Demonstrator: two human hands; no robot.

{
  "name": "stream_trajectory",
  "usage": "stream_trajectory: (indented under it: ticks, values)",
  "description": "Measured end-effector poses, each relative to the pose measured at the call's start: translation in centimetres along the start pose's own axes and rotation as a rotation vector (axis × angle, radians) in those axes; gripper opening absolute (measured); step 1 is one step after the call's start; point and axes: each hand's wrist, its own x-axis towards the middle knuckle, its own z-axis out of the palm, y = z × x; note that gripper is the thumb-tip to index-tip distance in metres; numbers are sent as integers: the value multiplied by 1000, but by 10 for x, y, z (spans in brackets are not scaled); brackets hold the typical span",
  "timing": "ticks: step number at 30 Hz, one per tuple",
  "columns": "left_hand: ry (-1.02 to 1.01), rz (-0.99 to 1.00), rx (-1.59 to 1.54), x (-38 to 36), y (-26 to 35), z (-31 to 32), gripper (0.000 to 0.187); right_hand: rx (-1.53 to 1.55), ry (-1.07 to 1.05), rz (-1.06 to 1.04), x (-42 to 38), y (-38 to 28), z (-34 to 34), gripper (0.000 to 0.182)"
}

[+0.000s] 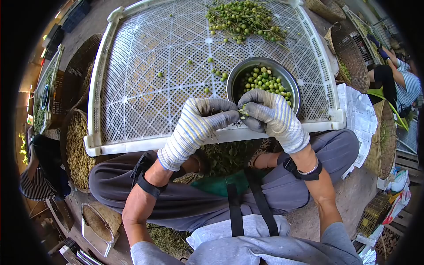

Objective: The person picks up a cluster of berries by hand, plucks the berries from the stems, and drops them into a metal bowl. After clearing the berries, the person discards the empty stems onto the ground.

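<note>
Both hands wear striped, grey-fingered gloves and meet over the near edge of a white perforated tray (145,88). My left hand (201,123) has its fingers pinched together, with thin stems at the tips. Pinched just to its right, my right hand (269,115) holds a small green piece (243,112) between thumb and fingers. Behind my right hand a steel bowl (295,86) holds many round green fruits (265,80). At the tray's far side lies a heap of stemmed green fruits (243,20). A few loose fruits (210,60) are scattered left of the bowl.
Left of the tray stands a basket of pale brown pieces (78,150). Woven baskets (351,55) and newspaper (358,119) lie at the right. Another person in a striped shirt (407,84) sits far right; another person (39,176) is at the left. Green leaves (227,159) lie below the tray.
</note>
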Motion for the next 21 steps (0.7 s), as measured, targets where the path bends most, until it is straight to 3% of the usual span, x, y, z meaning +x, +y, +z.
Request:
stream_trajectory:
  ticks: [5, 7, 9, 11, 12, 13, 15, 16, 17, 21]
  values:
    - [-5, 15, -76, 1, 2, -2, 22, 81, -40, -75, -1, -4, -2, 26]
    - [11, 5, -95, 1, 3, -8, 22, 140, 96, -126, 1, -4, -4, 23]
    - [31, -28, -163, 2, 3, -14, 21, 167, 49, -151, -1, -8, -17, 24]
    - [52, -61, -229, 4, 3, -19, 20, -248, 210, -321, -3, -16, -19, 25]
    - [34, -62, -299, 5, 2, -20, 20, -606, 310, -495, -1, -16, -17, 25]
    - [16, -63, -369, 5, 2, -21, 21, -605, 310, -495, 1, -16, -18, 25]
    - [4, -71, -406, 6, 1, -22, 22, -1043, 397, -827, 6, -15, -20, 26]
    - [-69, -91, -483, 8, -3, -25, 22, -791, 326, -657, 4, -10, -14, 26]
    - [-143, -110, -560, 9, -5, -26, 22, -792, 329, -656, 2, -7, -7, 26]
    - [-50, -75, -425, 6, -8, -11, 22, -554, 200, -427, -2, 2, 18, 28]
